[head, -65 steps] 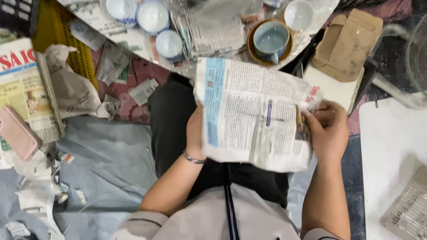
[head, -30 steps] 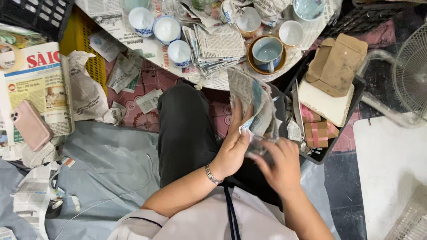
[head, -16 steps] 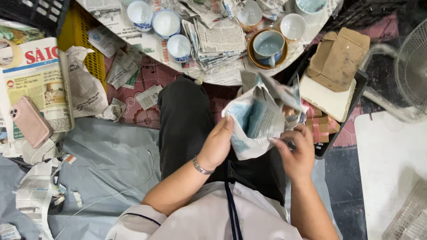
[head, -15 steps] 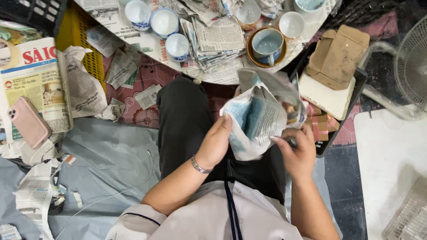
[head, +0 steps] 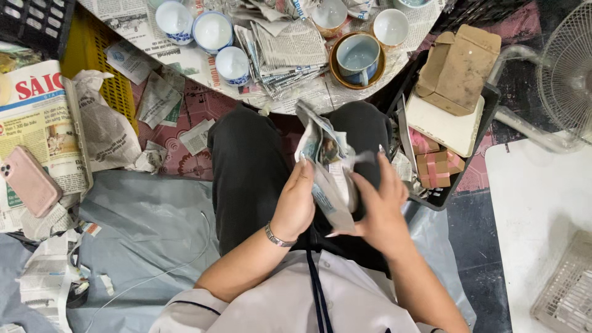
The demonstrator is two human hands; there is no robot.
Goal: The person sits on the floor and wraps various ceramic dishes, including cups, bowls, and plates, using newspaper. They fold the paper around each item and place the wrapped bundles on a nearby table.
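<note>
Your left hand (head: 296,206) and right hand (head: 381,206) press the newspaper bundle (head: 328,169) closed, wrapping almost done, while bare cups (head: 213,31) wait.

Taking the blue mug (head: 357,57) in its brown bowl as your landmark, stacked newspapers (head: 290,52) and white cups (head: 213,31) crowd its left, a black crate (head: 453,123) with cardboard box blocks its right, your knees below it, open grey sheet (head: 148,216) far below-left.

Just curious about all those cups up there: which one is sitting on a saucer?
The pale blue cup. It alone rests in a brown saucer; the white cups stand directly on newspaper.
</note>
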